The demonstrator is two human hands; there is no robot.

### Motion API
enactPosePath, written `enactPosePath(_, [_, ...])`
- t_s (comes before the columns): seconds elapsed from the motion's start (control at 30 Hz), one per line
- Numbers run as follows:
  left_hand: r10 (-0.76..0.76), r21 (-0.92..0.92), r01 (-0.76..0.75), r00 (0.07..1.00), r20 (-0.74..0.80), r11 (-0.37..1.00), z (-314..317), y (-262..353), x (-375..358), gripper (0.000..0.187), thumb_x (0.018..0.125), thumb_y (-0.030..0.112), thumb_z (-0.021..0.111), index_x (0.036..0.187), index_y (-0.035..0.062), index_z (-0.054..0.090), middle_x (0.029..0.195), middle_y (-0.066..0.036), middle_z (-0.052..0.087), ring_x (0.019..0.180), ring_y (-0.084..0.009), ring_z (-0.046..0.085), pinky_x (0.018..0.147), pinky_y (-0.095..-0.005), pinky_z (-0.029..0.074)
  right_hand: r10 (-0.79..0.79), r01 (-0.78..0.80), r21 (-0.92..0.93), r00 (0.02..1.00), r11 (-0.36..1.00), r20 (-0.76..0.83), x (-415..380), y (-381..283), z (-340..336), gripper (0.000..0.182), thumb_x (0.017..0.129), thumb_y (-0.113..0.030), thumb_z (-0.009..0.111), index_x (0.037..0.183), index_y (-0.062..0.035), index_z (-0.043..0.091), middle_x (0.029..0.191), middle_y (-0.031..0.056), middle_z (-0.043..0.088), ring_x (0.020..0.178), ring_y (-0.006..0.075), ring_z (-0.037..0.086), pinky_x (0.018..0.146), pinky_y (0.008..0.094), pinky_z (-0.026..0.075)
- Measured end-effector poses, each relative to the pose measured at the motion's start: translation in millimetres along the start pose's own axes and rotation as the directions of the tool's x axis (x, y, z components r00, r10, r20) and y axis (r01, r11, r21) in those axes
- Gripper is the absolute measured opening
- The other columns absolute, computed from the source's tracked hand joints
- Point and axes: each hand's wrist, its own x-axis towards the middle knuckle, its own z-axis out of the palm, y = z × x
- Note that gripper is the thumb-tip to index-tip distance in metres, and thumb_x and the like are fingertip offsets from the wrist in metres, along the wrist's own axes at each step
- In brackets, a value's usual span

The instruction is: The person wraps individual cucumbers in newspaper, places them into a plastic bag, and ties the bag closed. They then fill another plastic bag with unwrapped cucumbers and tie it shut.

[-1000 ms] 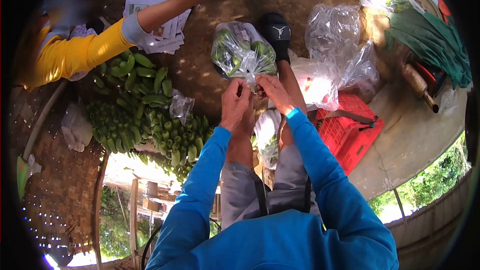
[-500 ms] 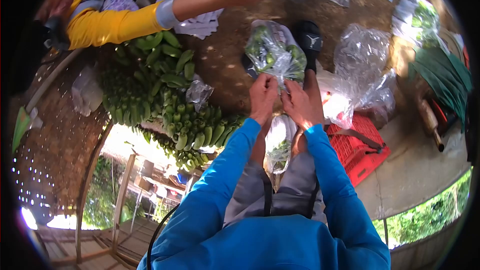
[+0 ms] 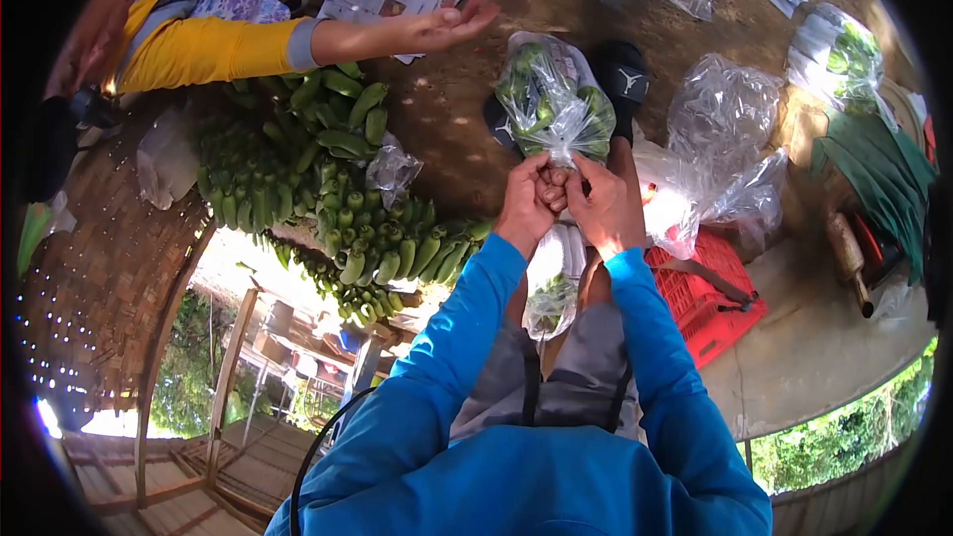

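Bag of green bananas pinched shut at its neck

Bag of green bananas sits in the upper middle of the frame, beyond a loose banana heap at left. Both hands clench its twisted plastic neck: left hand, right hand. A co-worker's open hand hovers at upper left. If either grip slackens, the twist could unwind and spill fruit; hard pulling might tear the thin film.

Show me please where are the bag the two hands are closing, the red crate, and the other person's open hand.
bag of bananas (image 3: pixel 551 99), head view, on the filled clear plastic body.
red crate (image 3: pixel 710 303), head view, on its slatted top.
other person's hand (image 3: pixel 447 25), head view, on the open palm.
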Motion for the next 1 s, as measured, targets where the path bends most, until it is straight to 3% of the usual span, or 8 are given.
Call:
enactPosePath(0.33, [-0.064,0.207,0.041,0.992,0.110,0.978,14.0,7.9,-1.5,0.029,0.093,0.039,0.049,0.082,0.0128,0.047,0.059,0.001,0.044,0.047,-0.0105,0.039,0.046,-0.0274,0.032,0.024,-0.004,-0.114,0.983,0.993,0.180,14.3,24.6,-11.6,0.019,0.086,-0.020,0.053,0.085,-0.0011,0.057,0.079,0.0212,0.062,0.073,0.0359,0.062,0.063,0.0448,0.046])
enactPosePath(0.4, [0.066,0.614,-0.076,0.997,0.039,0.786,16.5,9.9,-1.2,0.030,0.092,0.037,0.053,0.077,0.0120,0.047,0.058,0.003,0.041,0.049,-0.0107,0.041,0.049,-0.0285,0.035,-0.027,0.044,-0.077,0.976,0.996,0.215,17.4,38.2,-5.9,0.021,0.087,-0.021,0.051,0.083,-0.0006,0.054,0.075,0.0189,0.061,0.067,0.0333,0.061,0.060,0.0436,0.045])
enactPosePath(0.5, [0.167,0.762,-0.330,0.943,0.287,0.557,2.3,20.5,-0.6,0.029,0.091,0.030,0.055,0.073,0.0082,0.049,0.059,-0.002,0.045,0.053,-0.0130,0.046,0.050,-0.0319,0.039,0.207,-0.347,0.396,0.912,0.850,0.355,24.3,50.7,2.3,0.024,0.086,-0.025,0.049,0.073,-0.0038,0.048,0.061,0.0073,0.049,0.052,0.0214,0.049,0.050,0.0355,0.036])
enactPosePath(0.53, [0.161,0.762,-0.328,0.944,0.289,0.558,0.8,23.5,-0.3,0.029,0.091,0.030,0.055,0.073,0.0082,0.049,0.059,-0.002,0.045,0.053,-0.0130,0.046,0.050,-0.0319,0.039,0.372,-0.668,0.580,0.743,0.467,0.556,28.3,48.6,2.5,0.024,0.084,-0.025,0.048,0.068,-0.0083,0.043,0.057,0.0025,0.040,0.048,0.0163,0.039,0.046,0.0301,0.030])
enactPosePath(0.57, [0.218,0.852,-0.479,0.873,0.437,0.211,-0.3,26.9,1.0,0.028,0.089,0.027,0.055,0.071,0.0059,0.052,0.059,-0.007,0.049,0.052,-0.0182,0.050,0.051,-0.0355,0.041,0.382,-0.816,0.576,0.519,-0.044,0.765,32.8,46.6,2.8,0.027,0.083,-0.026,0.047,0.062,-0.0127,0.037,0.053,-0.0023,0.032,0.043,0.0111,0.029,0.042,0.0248,0.024])
enactPosePath(0.6, [0.210,0.810,-0.561,0.783,0.586,-0.168,-0.4,30.6,2.1,0.027,0.086,0.024,0.055,0.069,0.0036,0.054,0.059,-0.013,0.053,0.052,-0.0233,0.054,0.051,-0.0390,0.043,0.386,-0.814,0.580,0.521,-0.046,0.762,36.5,45.2,3.5,0.027,0.083,-0.026,0.047,0.062,-0.0127,0.037,0.053,-0.0023,0.032,0.043,0.0111,0.029,0.042,0.0248,0.024])
enactPosePath(0.7, [0.075,0.620,-0.487,0.747,0.661,-0.615,-2.9,40.8,5.1,0.025,0.079,0.025,0.052,0.070,0.0022,0.060,0.061,-0.023,0.056,0.055,-0.0341,0.059,0.053,-0.0454,0.044,0.465,-0.832,0.536,0.421,-0.144,0.779,44.1,42.6,8.9,0.030,0.076,-0.026,0.046,0.054,-0.0185,0.027,0.048,-0.0033,0.023,0.037,0.0106,0.021,0.035,0.0270,0.017])
enactPosePath(1.0, [-0.154,0.467,-0.304,0.931,0.331,-0.830,14.8,56.7,7.0,0.027,0.077,0.033,0.056,0.065,0.0092,0.061,0.069,-0.013,0.061,0.068,-0.0320,0.061,0.061,-0.0441,0.047,0.485,-0.728,0.619,0.445,-0.293,0.753,75.1,45.6,13.2,0.029,0.077,-0.021,0.044,0.052,-0.0190,0.028,0.046,-0.0034,0.024,0.035,0.0110,0.021,0.034,0.0276,0.015])
